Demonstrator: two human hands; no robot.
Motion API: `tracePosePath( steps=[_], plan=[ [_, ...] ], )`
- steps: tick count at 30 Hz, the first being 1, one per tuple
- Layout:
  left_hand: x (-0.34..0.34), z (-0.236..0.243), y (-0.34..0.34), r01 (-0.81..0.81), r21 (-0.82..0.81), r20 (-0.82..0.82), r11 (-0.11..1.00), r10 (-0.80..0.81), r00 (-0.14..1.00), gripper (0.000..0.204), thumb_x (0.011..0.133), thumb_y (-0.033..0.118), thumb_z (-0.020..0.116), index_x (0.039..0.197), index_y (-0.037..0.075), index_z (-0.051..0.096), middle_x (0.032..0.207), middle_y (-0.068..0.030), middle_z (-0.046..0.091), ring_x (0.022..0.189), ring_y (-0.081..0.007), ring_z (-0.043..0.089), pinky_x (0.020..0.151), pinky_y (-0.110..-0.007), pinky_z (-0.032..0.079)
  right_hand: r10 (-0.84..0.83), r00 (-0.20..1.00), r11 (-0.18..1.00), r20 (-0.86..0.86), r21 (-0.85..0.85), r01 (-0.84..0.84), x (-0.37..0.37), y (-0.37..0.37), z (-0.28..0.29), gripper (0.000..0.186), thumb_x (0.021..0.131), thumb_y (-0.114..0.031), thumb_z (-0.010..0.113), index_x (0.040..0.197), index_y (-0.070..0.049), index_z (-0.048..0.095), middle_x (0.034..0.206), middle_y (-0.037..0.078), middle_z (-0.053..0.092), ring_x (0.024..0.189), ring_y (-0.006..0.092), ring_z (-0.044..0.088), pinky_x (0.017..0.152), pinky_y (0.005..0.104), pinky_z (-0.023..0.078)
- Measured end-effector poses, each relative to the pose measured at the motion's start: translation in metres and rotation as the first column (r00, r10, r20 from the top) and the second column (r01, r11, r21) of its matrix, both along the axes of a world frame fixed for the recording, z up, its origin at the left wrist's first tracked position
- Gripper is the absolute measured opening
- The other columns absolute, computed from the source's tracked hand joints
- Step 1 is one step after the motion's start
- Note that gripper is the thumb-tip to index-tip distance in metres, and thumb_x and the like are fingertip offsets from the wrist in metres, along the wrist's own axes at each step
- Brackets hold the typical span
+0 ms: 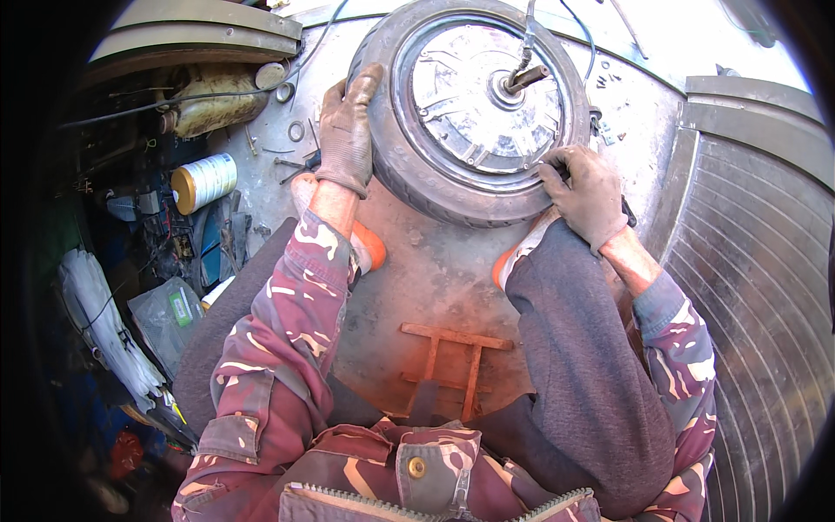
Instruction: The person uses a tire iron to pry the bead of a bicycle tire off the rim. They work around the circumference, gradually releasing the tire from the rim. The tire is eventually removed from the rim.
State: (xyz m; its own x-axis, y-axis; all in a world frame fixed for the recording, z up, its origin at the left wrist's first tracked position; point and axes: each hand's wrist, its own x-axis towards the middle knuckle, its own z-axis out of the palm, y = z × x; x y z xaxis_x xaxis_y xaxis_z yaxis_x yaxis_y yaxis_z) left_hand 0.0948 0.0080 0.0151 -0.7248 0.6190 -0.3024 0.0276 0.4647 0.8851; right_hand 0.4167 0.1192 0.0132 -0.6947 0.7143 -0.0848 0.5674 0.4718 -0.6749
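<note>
A scooter hub-motor wheel [478,96] lies tilted on the floor between my feet, its black tyre [435,187] mounted around a silver motor cover. A short axle [527,80] with a cable beside it sticks up from the hub. My left hand [348,130], in a dirty grey glove, grips the tyre's left edge, with some fingers hidden behind it. At the lower right, my right hand [587,193], gloved too, is closed on the tyre's edge near the rim. Its curled fingertips rest at the sidewall; whether they pinch anything small cannot be made out.
Rings, bolts and a dark-handled tool [304,163] lie left of the wheel; small bolts [609,80] lie to its right. A white-and-yellow roll [204,183] stands among clutter at left. A small reddish wooden stool [457,339] is below me. A ribbed metal shutter [757,226] stands at right.
</note>
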Motion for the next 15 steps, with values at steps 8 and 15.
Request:
tracePosePath(
  steps=[8,15],
  plan=[
    [-0.008,-0.006,0.002,0.015,0.074,0.006,0.997,-0.015,1.0,0.101,0.092,0.06,0.08,0.153,-0.014,0.047,0.146,-0.0274,0.058,0.131,-0.0306,0.061,0.111,-0.039,0.051,-0.022,0.999,0.989,0.036,-0.144,0.027,0.001,-0.003,0.005,0.019,0.095,-0.021,0.077,0.104,-0.004,0.078,0.095,0.016,0.077,0.091,0.0329,0.076,0.085,0.0434,0.059],
    [0.004,0.007,0.004,0.012,-0.029,-0.068,1.0,-0.014,0.998,0.059,0.106,0.049,0.067,0.138,-0.001,0.071,0.14,-0.0159,0.067,0.13,-0.0234,0.062,0.115,-0.036,0.046,-0.183,0.983,0.918,0.03,-0.354,0.182,-0.004,-0.019,0.019,0.022,0.101,-0.021,0.073,0.112,-0.002,0.075,0.098,0.013,0.078,0.088,0.0234,0.076,0.085,0.0354,0.059]
  ],
)
